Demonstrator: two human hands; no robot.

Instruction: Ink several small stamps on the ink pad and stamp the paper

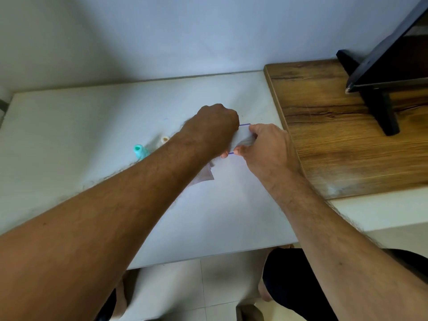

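Both hands meet over a small flat ink pad (pixel 243 137), pale with a thin purple edge, in the middle of the white table (pixel 69 126). My left hand (pixel 214 128) is curled like a fist over its left part, thumb tip at the near edge. The pad's right end is gripped by my right hand (pixel 266 147), fingers on the far edge and thumb on the near edge. Left of my left forearm stand two small stamps, one teal (pixel 140 152) and one beige (pixel 165 140). A corner of paper (pixel 205 174) shows beneath my left wrist; the rest is hidden.
A wooden board (pixel 335 135) lies on the table's right side, just right of my right hand. A black stand with a tilted dark panel (pixel 382 72) sits on it. A pale wall runs behind the table. My legs and floor tiles show below the front edge.
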